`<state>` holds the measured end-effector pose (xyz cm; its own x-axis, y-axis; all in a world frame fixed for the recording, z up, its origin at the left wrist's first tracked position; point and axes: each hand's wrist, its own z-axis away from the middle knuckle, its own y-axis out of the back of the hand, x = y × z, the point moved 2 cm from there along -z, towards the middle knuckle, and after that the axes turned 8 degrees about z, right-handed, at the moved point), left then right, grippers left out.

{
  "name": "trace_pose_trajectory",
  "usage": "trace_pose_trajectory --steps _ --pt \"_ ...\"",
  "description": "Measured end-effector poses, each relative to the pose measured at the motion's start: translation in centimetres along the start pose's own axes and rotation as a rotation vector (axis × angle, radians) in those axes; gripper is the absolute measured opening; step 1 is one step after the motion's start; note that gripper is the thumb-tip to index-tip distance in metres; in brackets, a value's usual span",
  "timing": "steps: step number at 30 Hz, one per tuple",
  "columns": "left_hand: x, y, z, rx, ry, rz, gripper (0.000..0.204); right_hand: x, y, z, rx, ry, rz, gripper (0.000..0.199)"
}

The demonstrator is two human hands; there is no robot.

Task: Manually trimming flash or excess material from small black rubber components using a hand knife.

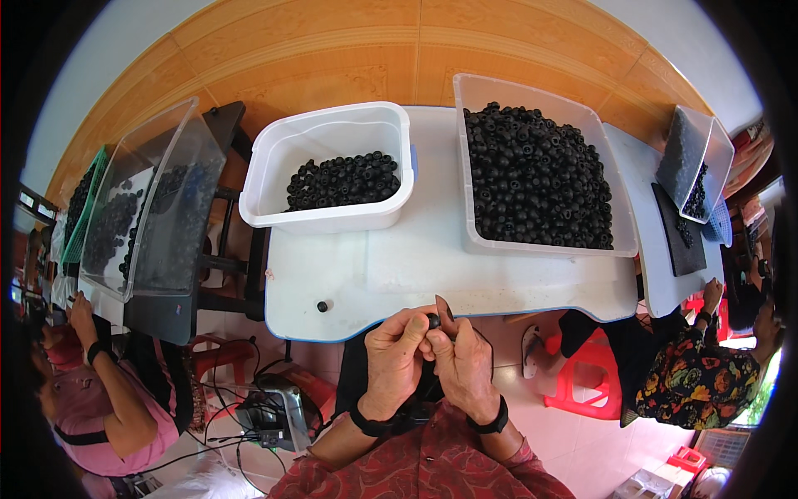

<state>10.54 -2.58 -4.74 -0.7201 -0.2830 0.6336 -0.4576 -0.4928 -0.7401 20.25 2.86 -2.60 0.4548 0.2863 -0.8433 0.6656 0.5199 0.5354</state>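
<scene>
Close in front of my body, over the table's near edge, my two hands nearly meet. My left hand (391, 358) is closed, with a small round black piece (433, 321) pinched between thumb and finger. A short knife (445, 309) is gripped in my right hand (467, 370), its brownish blade pointing up beside the piece; its handle is hidden by the fingers. Another black piece (322, 307) lies alone on the white table (382, 274), left of my hands. Farther back stand a white tub (332, 220) partly filled with such pieces and a translucent bin (549, 247) heaped with them.
Left, a clear bin (170, 249) of black pieces stands on a dark table (179, 320), with a person in pink (125, 416) beside it. Right, a tilted container (694, 158) spills pieces onto a dark board (677, 237). Cables (224, 407) and a red stool (586, 378) are below.
</scene>
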Motion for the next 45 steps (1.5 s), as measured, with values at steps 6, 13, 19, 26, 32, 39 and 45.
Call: trace_pose_trajectory --steps 6,13,19,26,32,39,45 --pt "0.0 0.0 0.0 -0.002 -0.005 -0.018 0.025 0.2 -0.1 0.1 0.020 0.023 0.040 0.029" --pt "0.2 0.0 0.0 0.014 -0.039 -0.069 0.025 -0.7 -0.3 0.0 0.180 0.248 0.141 0.026" --pt "0.2 -0.4 0.1 0.030 0.002 0.012 0.022 -0.6 -0.4 0.4 0.211 0.210 0.141 0.018" --pt "0.4 -0.2 0.1 -0.137 0.088 0.066 0.024 -0.1 0.7 0.5 0.202 0.035 -0.395 0.018" --pt "0.6 -0.2 0.1 -0.156 0.132 0.109 0.023 0.2 0.9 0.8 0.150 0.012 -0.563 0.013" --pt "0.6 0.0 0.2 -0.178 0.156 0.137 0.023 0.5 1.0 1.0 0.093 -0.036 -0.679 0.009" --pt "0.7 -0.1 0.2 -0.193 0.161 0.146 0.023 0.2 0.9 1.1 0.102 -0.061 -0.665 0.012"
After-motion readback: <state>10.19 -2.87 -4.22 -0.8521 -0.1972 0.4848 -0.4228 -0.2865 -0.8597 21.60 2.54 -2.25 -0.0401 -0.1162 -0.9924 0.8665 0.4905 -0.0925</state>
